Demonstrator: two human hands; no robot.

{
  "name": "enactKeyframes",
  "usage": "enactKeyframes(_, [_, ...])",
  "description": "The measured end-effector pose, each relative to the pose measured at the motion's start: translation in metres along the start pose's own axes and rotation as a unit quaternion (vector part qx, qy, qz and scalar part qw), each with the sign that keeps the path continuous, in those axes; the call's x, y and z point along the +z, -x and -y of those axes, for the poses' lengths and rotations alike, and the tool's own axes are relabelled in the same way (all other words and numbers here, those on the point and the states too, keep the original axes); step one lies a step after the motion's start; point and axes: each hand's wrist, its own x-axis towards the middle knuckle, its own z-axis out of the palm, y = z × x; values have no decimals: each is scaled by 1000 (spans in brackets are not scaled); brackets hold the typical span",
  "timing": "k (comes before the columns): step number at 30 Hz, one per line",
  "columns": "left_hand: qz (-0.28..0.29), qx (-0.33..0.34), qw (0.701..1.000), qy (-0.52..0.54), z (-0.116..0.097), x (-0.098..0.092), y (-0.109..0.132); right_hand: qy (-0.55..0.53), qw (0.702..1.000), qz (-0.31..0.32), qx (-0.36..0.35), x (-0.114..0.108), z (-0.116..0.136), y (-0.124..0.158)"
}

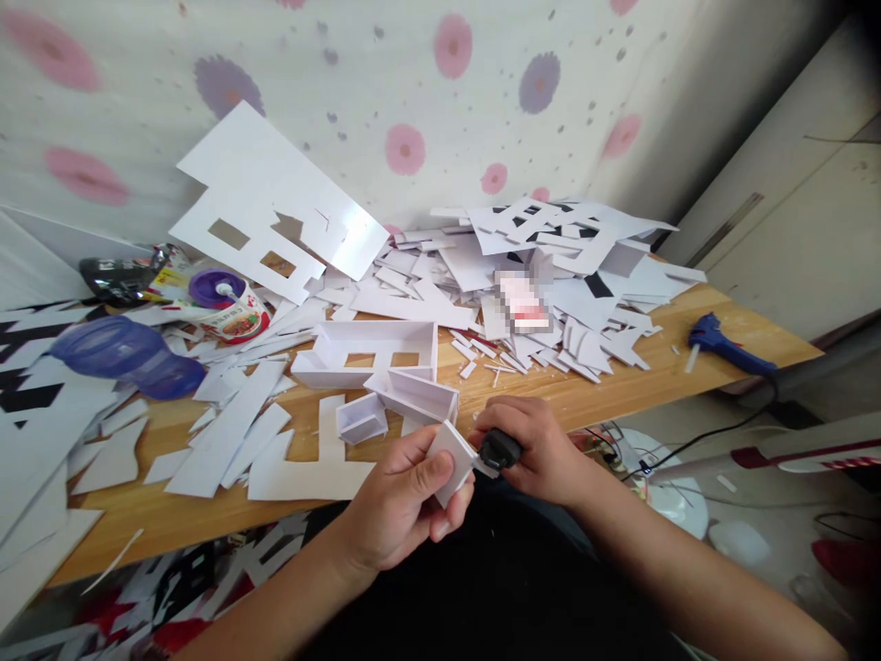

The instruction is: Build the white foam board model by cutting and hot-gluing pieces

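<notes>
My left hand [413, 496] pinches a small white foam board piece [451, 464] between thumb and fingers, just over the table's front edge. In my right hand [533, 445] is a black utility knife [501, 450], its tip by the right edge of that piece. The fist hides most of the knife. Just beyond my hands lie a small open white box [362, 419], a white angled trough [419, 395] and a larger white frame with window cutouts [368, 353]. A flat white cutout [295, 473] rests left of my left hand.
White offcuts [413, 294] are heaped along the wooden table [743, 321]. A blue glue gun [733, 349] lies at the right, its cord hanging off the edge. At the left are a purple bottle [128, 353], a food tub [238, 317] and a large windowed sheet [275, 202] leaning back.
</notes>
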Motion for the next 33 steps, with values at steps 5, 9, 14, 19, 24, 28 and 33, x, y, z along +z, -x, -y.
enactKeyframes(5, [36, -16, 999, -33, 4, 3, 2, -12, 1000, -14, 15, 2, -4, 1])
enactKeyframes(9, [10, -3, 1000, -25, 4, 1, 2, -51, 998, -10, 19, -1, -1, 5])
enactKeyframes(14, [10, 13, 1000, -17, 2, -1, 2, -23, 1000, 7, -12, -4, 8, 3])
enactKeyframes(19, [13, 8, 1000, -24, 2, -1, 2, 5, 1000, 7, -25, -2, 10, 0])
enactKeyframes(24, [18, 13, 999, -40, 3, -2, 3, 0, 999, 9, -32, -3, 13, 0])
enactKeyframes(28, [16, 14, 998, -56, 2, -3, 3, 16, 999, 11, -35, -6, 14, 0])
enactKeyframes(33, [40, -8, 998, -57, 2, -2, 4, 39, 998, 3, -44, -3, 10, 0])
